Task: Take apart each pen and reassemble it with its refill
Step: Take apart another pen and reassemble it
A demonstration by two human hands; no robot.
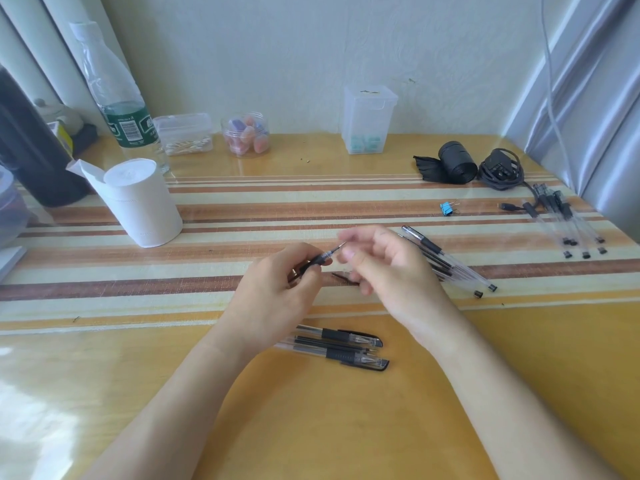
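Note:
My left hand grips a clear pen with a black grip, its metal tip pointing up and to the right. My right hand is blurred, and its fingertips are at the pen's tip. A dark pen cap lies on the table just under my hands. Near me lie capped pens side by side. Several uncapped pens lie to the right of my right hand. Another bunch of pens lies at the far right.
A toilet paper roll stands at the left, with a water bottle behind it. Small plastic tubs and a clear box line the wall. A blue binder clip, a black roll and a coiled cable lie at the right.

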